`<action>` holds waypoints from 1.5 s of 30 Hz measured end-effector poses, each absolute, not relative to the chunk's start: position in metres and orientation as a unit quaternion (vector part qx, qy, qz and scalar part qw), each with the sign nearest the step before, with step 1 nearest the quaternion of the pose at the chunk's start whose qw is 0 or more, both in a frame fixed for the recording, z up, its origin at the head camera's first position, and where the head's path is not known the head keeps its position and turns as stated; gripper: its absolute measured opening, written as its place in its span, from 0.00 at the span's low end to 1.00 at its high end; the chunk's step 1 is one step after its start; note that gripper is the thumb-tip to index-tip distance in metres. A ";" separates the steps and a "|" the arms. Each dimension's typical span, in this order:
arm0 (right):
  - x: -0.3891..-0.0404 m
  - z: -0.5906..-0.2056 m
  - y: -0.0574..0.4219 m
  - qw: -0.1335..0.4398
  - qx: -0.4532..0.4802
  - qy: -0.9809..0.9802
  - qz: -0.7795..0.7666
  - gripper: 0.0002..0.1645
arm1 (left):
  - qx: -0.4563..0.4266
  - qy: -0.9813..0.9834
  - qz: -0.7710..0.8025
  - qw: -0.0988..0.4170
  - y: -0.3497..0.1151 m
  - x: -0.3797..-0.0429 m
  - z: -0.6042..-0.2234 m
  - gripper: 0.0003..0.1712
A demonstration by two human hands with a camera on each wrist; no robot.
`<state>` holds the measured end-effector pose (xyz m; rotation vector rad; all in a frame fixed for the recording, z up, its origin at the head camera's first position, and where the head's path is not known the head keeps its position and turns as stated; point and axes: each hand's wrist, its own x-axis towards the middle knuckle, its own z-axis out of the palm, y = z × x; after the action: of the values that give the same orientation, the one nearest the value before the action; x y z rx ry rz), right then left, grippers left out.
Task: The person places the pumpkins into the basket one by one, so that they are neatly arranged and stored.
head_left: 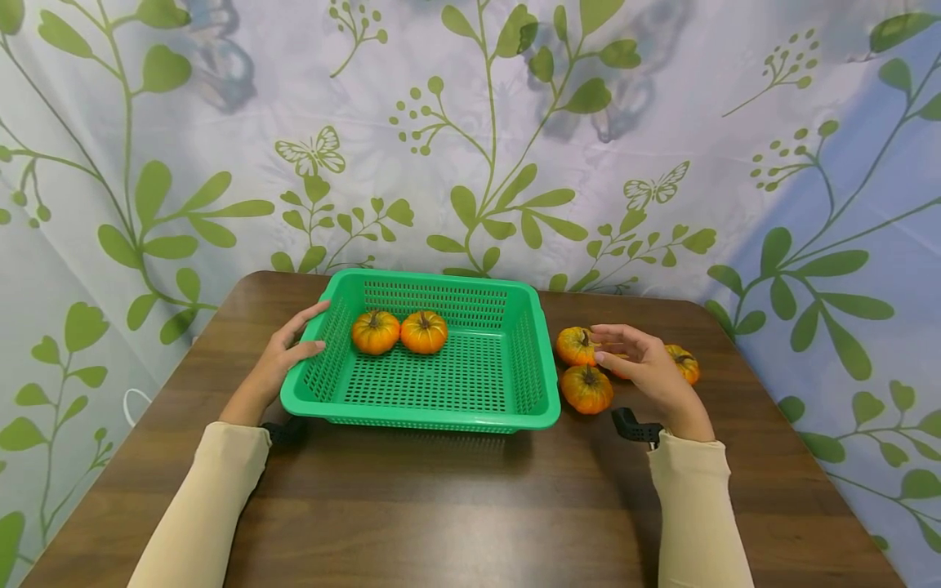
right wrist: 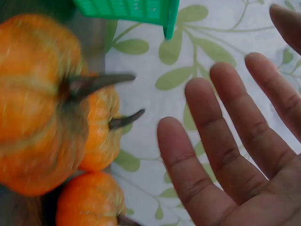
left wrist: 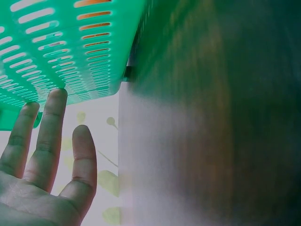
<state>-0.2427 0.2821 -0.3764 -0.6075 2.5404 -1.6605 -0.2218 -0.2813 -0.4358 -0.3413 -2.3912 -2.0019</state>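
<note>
A green plastic basket (head_left: 426,420) with slotted walls stands on the table and holds two small orange pumpkins, one (head_left: 376,333) beside the other (head_left: 424,333). My left hand (head_left: 275,359) rests on its left rim; in the left wrist view, straight fingers (left wrist: 47,141) lie along the outer wall. To the right of the basket sit several more pumpkins, a front one (head_left: 586,390), one behind it (head_left: 575,346) and a far right one (head_left: 684,364). Over these hovers my right hand (head_left: 657,377), its fingers (right wrist: 207,122) spread and holding nothing; it partly hides another pumpkin.
The brown wooden table (head_left: 456,506) extends toward me in front of the basket. Behind it hangs a pale curtain (head_left: 382,163) with green leaves and butterflies. Each wrist wears a black camera mount, the right one (head_left: 634,426) close to the front pumpkin.
</note>
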 end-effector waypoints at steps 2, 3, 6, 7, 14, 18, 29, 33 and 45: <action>-0.243 -0.378 0.286 0.032 -0.190 0.831 -0.521 0.25 | -0.111 -0.758 -0.643 0.001 -0.281 -0.222 -0.436 0.37; -0.243 -0.379 0.287 0.037 -0.187 0.838 -0.512 0.27 | -0.113 -0.755 -0.646 0.001 -0.280 -0.222 -0.436 0.37; -0.245 -0.383 0.292 0.050 -0.185 0.857 -0.478 0.30 | -0.119 -0.750 -0.651 0.007 -0.279 -0.222 -0.436 0.37; -0.245 -0.384 0.293 0.055 -0.183 0.862 -0.469 0.31 | -0.121 -0.748 -0.652 0.010 -0.279 -0.222 -0.436 0.36; -0.248 -0.388 0.300 0.081 -0.174 0.881 -0.431 0.34 | -0.115 -0.751 -0.650 0.009 -0.279 -0.222 -0.437 0.36; -0.249 -0.392 0.303 0.101 -0.177 0.883 -0.422 0.35 | -0.116 -0.750 -0.651 0.008 -0.280 -0.223 -0.438 0.36; -0.252 -0.401 0.307 0.130 -0.199 0.876 -0.420 0.38 | -0.129 -0.732 -0.668 0.011 -0.281 -0.223 -0.440 0.35; -0.254 -0.404 0.308 0.138 -0.203 0.876 -0.414 0.38 | -0.131 -0.730 -0.670 0.011 -0.281 -0.223 -0.439 0.35; -0.258 -0.414 0.312 0.172 -0.206 0.865 -0.424 0.45 | -0.138 -0.724 -0.676 0.011 -0.282 -0.223 -0.440 0.35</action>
<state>-0.2579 0.3118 -0.4140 -0.5838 2.4555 -1.2039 -0.2234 -0.2820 -0.4398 -0.4297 -2.2592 -2.1092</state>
